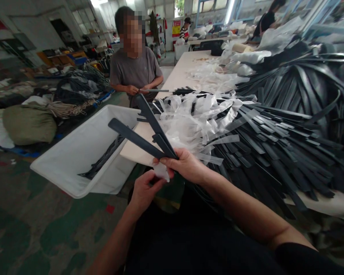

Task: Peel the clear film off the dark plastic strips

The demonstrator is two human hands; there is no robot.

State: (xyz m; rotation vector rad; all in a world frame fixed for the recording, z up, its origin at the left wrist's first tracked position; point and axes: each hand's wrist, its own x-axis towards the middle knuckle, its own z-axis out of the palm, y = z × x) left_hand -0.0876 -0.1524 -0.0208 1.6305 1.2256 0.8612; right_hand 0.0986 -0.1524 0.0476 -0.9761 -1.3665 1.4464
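Note:
My right hand [189, 165] is closed around several flat black straps [137, 138], whose rounded ends fan out up and to the left. Below that grip, my left hand [143, 190] pinches a small piece of whitish plastic film [161, 172], close to the right fingers. Just beyond the held straps lies a heap of translucent plastic strips [189, 118] on the table. Many more black straps [263, 152] are piled to the right, their ends pointing toward me.
A white plastic bin [65, 152] with some black straps inside stands left of the table [140, 143]. Across the table corner, another person [134, 72] holds a thin strap. Coiled black straps [304, 84] rise at the right. Bundles and sacks [30, 124] lie on the left floor.

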